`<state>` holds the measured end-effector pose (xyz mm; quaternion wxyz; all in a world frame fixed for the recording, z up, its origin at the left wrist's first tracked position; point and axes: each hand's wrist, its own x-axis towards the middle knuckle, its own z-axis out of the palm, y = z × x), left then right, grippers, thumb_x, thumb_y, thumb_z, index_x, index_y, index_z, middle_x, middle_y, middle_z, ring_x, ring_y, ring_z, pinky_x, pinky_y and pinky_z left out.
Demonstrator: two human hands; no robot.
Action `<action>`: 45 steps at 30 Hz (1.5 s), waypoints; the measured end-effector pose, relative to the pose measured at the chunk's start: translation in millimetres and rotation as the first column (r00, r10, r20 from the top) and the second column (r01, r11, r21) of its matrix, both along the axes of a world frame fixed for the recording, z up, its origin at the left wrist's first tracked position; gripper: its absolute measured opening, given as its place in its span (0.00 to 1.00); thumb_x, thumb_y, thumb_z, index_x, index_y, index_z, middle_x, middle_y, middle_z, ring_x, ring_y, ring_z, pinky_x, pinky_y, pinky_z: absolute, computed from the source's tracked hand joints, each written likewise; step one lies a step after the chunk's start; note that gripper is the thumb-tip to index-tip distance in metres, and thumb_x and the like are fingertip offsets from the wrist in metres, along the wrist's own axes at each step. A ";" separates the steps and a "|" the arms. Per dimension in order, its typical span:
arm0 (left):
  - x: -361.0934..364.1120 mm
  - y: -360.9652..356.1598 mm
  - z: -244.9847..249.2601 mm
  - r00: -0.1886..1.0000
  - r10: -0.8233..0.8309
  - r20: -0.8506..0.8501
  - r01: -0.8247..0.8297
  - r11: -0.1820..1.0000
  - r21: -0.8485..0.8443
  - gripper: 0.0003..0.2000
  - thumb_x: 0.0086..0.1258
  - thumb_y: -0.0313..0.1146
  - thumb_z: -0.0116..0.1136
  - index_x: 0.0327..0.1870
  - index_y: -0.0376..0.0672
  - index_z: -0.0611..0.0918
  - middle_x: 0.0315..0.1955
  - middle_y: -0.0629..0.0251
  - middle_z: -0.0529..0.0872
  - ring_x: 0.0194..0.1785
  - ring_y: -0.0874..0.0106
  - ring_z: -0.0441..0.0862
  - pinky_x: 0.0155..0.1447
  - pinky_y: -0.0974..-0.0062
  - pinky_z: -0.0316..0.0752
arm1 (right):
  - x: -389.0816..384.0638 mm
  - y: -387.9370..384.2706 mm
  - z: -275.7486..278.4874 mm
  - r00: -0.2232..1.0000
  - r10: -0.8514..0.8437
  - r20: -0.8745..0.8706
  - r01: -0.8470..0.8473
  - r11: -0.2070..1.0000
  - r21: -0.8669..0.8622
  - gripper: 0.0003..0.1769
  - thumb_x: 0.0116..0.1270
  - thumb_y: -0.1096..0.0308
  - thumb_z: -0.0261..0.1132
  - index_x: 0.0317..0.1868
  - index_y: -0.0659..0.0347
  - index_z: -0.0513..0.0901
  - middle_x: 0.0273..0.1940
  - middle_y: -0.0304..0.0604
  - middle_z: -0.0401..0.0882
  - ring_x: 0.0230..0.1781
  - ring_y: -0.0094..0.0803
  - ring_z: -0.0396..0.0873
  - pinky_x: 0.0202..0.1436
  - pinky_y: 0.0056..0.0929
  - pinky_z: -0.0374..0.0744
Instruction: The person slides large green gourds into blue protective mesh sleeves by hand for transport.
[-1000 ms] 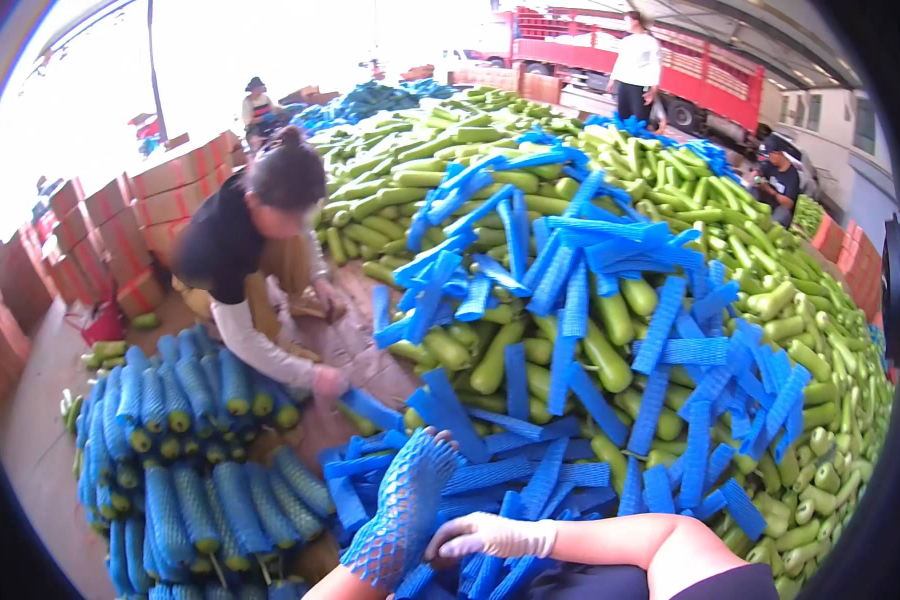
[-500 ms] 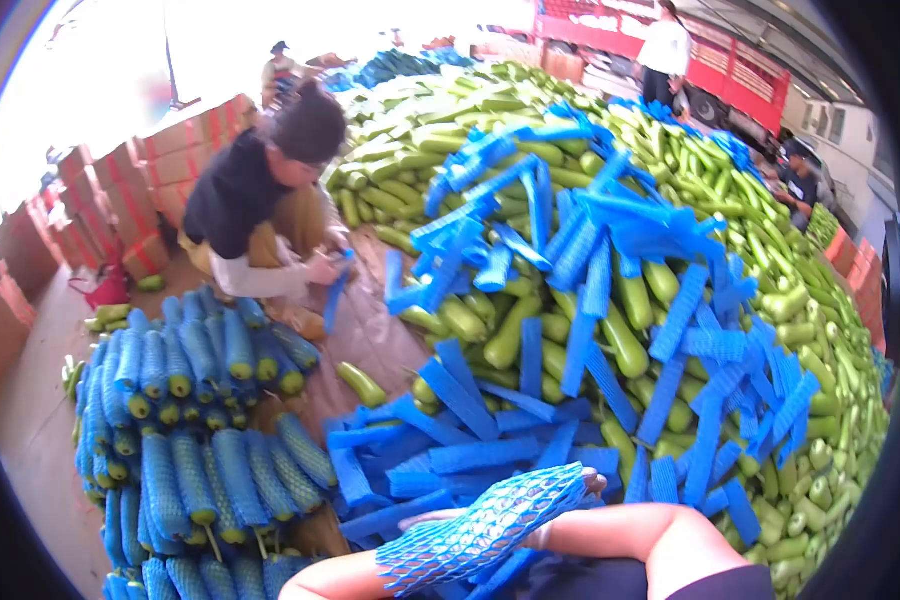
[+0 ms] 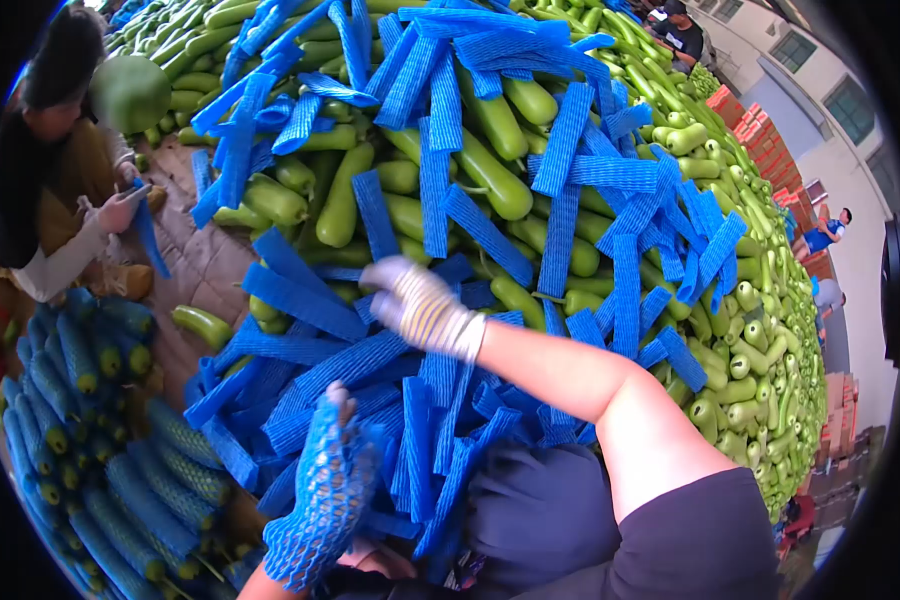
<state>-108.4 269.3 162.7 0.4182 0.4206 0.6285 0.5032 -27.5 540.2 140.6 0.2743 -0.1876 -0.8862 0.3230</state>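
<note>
My left hand is inside a blue foam net sleeve stretched over the hand and wrist. Its fingers point up, with the tips poking out of the top. Gloved in white with yellow stripes, my right hand reaches over the heap of flat blue net sleeves, fingers apart and slightly blurred. Nothing shows in its grasp. Just beyond it, long green gourds lie in a big pile, with more loose sleeves strewn on top.
Net-covered gourds are stacked at the lower left. A co-worker crouches at the far left, holding a blue sleeve. One loose gourd lies on the brown ground sheet. Cartons and other people are at the right.
My view has tilted down and swung right. My hands, close together before, have parted: the right reaches forward over the sleeves, while the left, still in its net, now points upward at the lower left.
</note>
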 end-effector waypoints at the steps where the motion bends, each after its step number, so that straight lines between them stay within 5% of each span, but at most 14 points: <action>1: -2.2 -5.1 -11.7 0.978 0.097 0.183 -0.079 0.991 -0.105 0.39 0.69 0.17 0.51 0.79 0.45 0.48 0.75 0.51 0.57 0.73 0.58 0.63 0.68 0.67 0.67 | 4.9 36.6 12.3 0.992 -0.105 -0.062 0.118 0.959 0.258 0.17 0.58 0.70 0.63 0.50 0.63 0.80 0.47 0.56 0.80 0.50 0.52 0.78 0.57 0.43 0.76; 3: -6.9 -14.8 -26.7 1.000 0.029 0.008 -0.029 0.999 0.021 0.41 0.69 0.16 0.51 0.80 0.49 0.45 0.77 0.55 0.53 0.74 0.57 0.61 0.69 0.65 0.67 | 21.6 107.0 18.0 0.911 -0.370 -0.181 0.411 0.848 0.335 0.19 0.58 0.71 0.64 0.51 0.64 0.79 0.50 0.55 0.79 0.51 0.51 0.78 0.58 0.44 0.76; 6: -13.3 -26.1 -49.6 0.925 0.179 0.336 -0.137 0.980 -0.144 0.41 0.70 0.17 0.51 0.80 0.49 0.46 0.78 0.57 0.51 0.74 0.56 0.61 0.71 0.66 0.65 | 61.8 174.9 32.3 0.644 -0.744 0.178 0.593 0.633 0.498 0.34 0.55 0.58 0.71 0.60 0.65 0.73 0.57 0.56 0.76 0.56 0.51 0.77 0.61 0.43 0.76; 11: -19.0 -28.8 -65.7 0.814 0.286 0.506 -0.203 0.955 -0.215 0.36 0.73 0.21 0.50 0.79 0.45 0.49 0.77 0.56 0.55 0.74 0.60 0.63 0.71 0.69 0.65 | 67.7 193.3 34.7 0.355 -0.640 0.681 0.544 0.734 0.406 0.56 0.50 0.43 0.76 0.72 0.65 0.61 0.68 0.57 0.68 0.66 0.47 0.72 0.67 0.40 0.73; 15: -24.3 -33.5 -51.9 0.874 0.239 0.422 -0.137 0.956 -0.259 0.35 0.73 0.23 0.51 0.79 0.41 0.51 0.74 0.55 0.63 0.71 0.65 0.68 0.71 0.73 0.64 | 86.7 191.5 59.6 0.616 -0.473 0.630 0.564 0.823 0.067 0.45 0.55 0.46 0.73 0.65 0.68 0.70 0.56 0.57 0.79 0.57 0.47 0.80 0.63 0.35 0.76; 19: -46.4 -60.3 -116.9 0.789 0.175 0.588 -0.148 0.984 -0.095 0.32 0.75 0.23 0.51 0.77 0.40 0.54 0.72 0.57 0.66 0.68 0.68 0.71 0.70 0.73 0.68 | 156.1 127.6 88.4 0.944 -0.322 0.071 0.206 0.409 -0.889 0.35 0.63 0.50 0.67 0.63 0.66 0.73 0.49 0.53 0.83 0.48 0.36 0.84 0.53 0.34 0.83; 20: -38.6 -57.7 -120.9 0.979 0.146 0.144 -0.135 0.987 -0.083 0.32 0.75 0.25 0.51 0.78 0.43 0.54 0.70 0.58 0.67 0.65 0.69 0.73 0.68 0.73 0.70 | 163.9 93.2 96.4 0.950 -0.303 -0.069 0.038 0.334 -0.942 0.37 0.63 0.50 0.68 0.65 0.66 0.71 0.50 0.55 0.82 0.49 0.40 0.83 0.54 0.37 0.83; 21: -28.1 -55.3 -121.2 0.938 0.086 -0.336 -0.120 0.989 -0.084 0.32 0.75 0.26 0.51 0.78 0.47 0.54 0.69 0.59 0.69 0.62 0.70 0.74 0.66 0.73 0.73 | 166.2 59.6 103.0 0.932 -0.298 -0.208 -0.136 0.247 -0.960 0.39 0.62 0.50 0.68 0.66 0.67 0.70 0.52 0.57 0.81 0.50 0.44 0.83 0.56 0.39 0.82; 23: -19.3 -5.4 -9.8 0.693 0.442 0.569 -0.256 0.889 -0.379 0.43 0.67 0.20 0.59 0.79 0.47 0.47 0.74 0.54 0.59 0.69 0.60 0.68 0.66 0.63 0.73 | 162.1 24.0 86.2 0.918 -0.204 -0.341 -0.351 -0.015 -0.936 0.42 0.61 0.50 0.68 0.68 0.67 0.66 0.56 0.61 0.77 0.52 0.52 0.81 0.59 0.48 0.81; 27: -0.9 -3.2 1.8 0.837 0.046 0.546 -0.052 0.999 -0.005 0.53 0.60 0.22 0.69 0.80 0.60 0.44 0.77 0.54 0.50 0.75 0.55 0.59 0.68 0.56 0.69 | 89.8 -44.3 59.4 0.927 -0.107 -0.360 -0.376 -0.252 -0.892 0.34 0.63 0.55 0.70 0.64 0.66 0.71 0.55 0.53 0.80 0.56 0.44 0.81 0.60 0.50 0.80; 31: 2.0 8.6 -7.9 0.998 0.048 0.047 -0.050 0.998 0.039 0.58 0.55 0.34 0.77 0.79 0.41 0.43 0.75 0.48 0.53 0.76 0.53 0.57 0.73 0.54 0.63 | 32.1 -104.4 26.1 0.918 -0.074 -0.389 -0.370 -0.513 -0.775 0.30 0.67 0.55 0.68 0.63 0.62 0.72 0.58 0.46 0.79 0.59 0.37 0.78 0.65 0.40 0.75; 33: 8.2 11.9 -0.3 0.825 0.288 0.486 -0.261 0.957 -0.125 0.57 0.55 0.39 0.77 0.79 0.40 0.45 0.74 0.47 0.56 0.73 0.56 0.64 0.74 0.56 0.62 | 27.4 -124.6 4.6 0.977 -0.037 -0.209 -0.184 -0.639 -0.747 0.33 0.65 0.53 0.71 0.65 0.57 0.70 0.56 0.42 0.80 0.57 0.34 0.79 0.62 0.39 0.78; 43: -5.0 10.6 -27.9 0.709 0.385 0.590 -0.274 0.922 -0.272 0.45 0.62 0.45 0.70 0.76 0.39 0.57 0.69 0.50 0.67 0.69 0.57 0.71 0.70 0.57 0.68 | 40.4 -125.4 -27.5 0.884 0.461 -0.080 0.274 -0.649 -0.710 0.34 0.66 0.42 0.67 0.62 0.58 0.74 0.52 0.44 0.82 0.48 0.34 0.83 0.51 0.35 0.82; 45: -11.4 19.5 -27.7 0.676 0.404 0.617 -0.281 0.915 -0.291 0.45 0.62 0.45 0.70 0.76 0.39 0.57 0.69 0.50 0.68 0.69 0.57 0.71 0.70 0.57 0.68 | 24.8 -126.7 10.2 0.928 0.356 -0.105 -0.005 -0.271 -0.963 0.26 0.68 0.46 0.66 0.52 0.60 0.81 0.41 0.37 0.83 0.38 0.24 0.82 0.42 0.25 0.81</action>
